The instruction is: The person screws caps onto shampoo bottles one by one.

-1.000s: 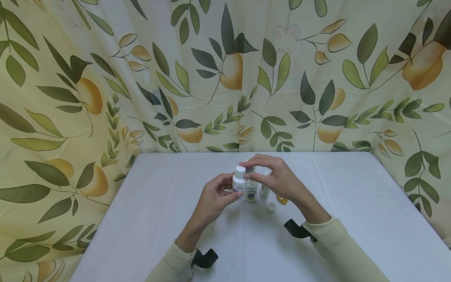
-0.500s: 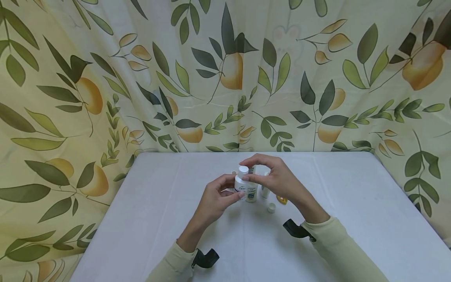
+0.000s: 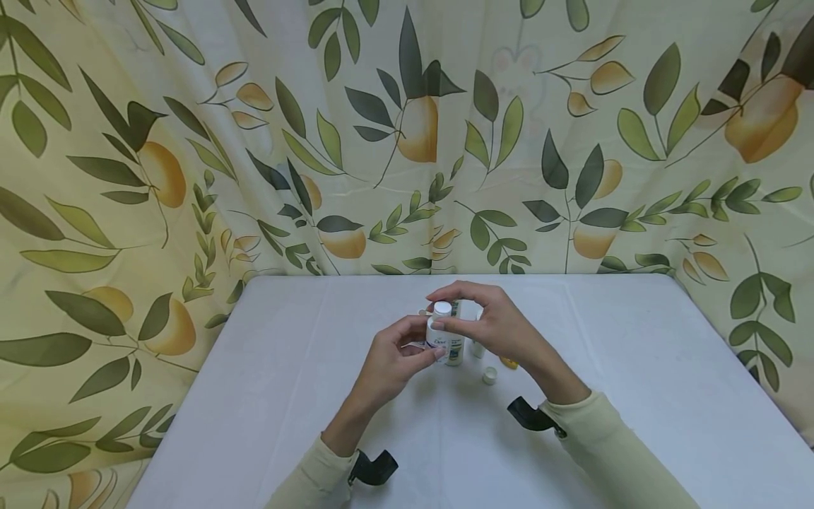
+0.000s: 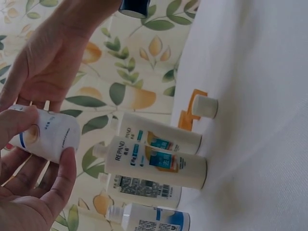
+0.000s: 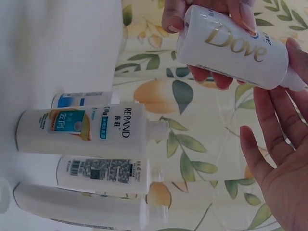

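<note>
My left hand point(image 3: 391, 364) holds a small white Dove bottle point(image 5: 233, 48) round its body, raised above the table. My right hand point(image 3: 499, 322) pinches the bottle's white cap point(image 3: 442, 307) between thumb and fingers. In the right wrist view the bottle lies slantwise, its gold lettering facing the camera. Close behind it stand several white bottles, among them a REPAND bottle point(image 4: 156, 161) with a teal label and a narrow uncovered neck. A bottle with a blue patch point(image 4: 156, 219) is partly cut off in the left wrist view.
A loose white cap point(image 3: 490, 375) sits on the white-covered table point(image 3: 305, 396), near the right forearm. Beside it lies an orange object point(image 4: 192, 110), partly hidden. A curtain printed with leaves and fruit point(image 3: 381, 141) hangs behind the table.
The Dove bottle and my left hand have shifted slightly to the right. My right hand has moved a little left, its fingers staying at the cap.
</note>
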`<state>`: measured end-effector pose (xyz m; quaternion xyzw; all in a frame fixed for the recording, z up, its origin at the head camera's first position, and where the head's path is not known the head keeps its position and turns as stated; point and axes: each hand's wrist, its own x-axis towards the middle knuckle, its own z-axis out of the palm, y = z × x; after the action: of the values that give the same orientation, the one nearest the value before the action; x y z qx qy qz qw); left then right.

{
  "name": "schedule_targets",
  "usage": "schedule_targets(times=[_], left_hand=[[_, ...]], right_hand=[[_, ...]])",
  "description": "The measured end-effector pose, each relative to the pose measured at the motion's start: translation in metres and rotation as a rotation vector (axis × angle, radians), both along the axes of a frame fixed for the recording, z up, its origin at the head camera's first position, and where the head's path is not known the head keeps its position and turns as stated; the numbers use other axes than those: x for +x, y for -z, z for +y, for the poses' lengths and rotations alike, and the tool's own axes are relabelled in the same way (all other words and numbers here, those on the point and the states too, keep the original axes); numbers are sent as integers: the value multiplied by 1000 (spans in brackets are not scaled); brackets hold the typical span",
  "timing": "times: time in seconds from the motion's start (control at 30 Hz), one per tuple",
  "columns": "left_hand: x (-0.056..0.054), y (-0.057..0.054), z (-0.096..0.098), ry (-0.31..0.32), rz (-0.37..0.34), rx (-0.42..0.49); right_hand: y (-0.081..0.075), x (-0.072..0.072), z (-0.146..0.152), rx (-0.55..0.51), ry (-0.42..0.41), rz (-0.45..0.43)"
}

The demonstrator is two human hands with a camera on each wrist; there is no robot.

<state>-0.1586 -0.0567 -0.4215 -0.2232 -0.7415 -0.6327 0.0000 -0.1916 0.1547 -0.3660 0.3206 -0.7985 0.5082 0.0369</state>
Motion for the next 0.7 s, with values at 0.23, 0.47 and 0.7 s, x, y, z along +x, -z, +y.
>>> schedule_targets(times=[0.23, 0.47, 0.7], left_hand=[[0, 0, 0, 1, -6, 6], [-1, 0, -4, 6, -8, -2], [-2, -2, -6, 0, -15, -1]], right_hand=[[0, 1, 1, 21, 6, 0], [0, 0, 6, 50, -50, 10], [-1, -1, 8, 49, -87, 5]])
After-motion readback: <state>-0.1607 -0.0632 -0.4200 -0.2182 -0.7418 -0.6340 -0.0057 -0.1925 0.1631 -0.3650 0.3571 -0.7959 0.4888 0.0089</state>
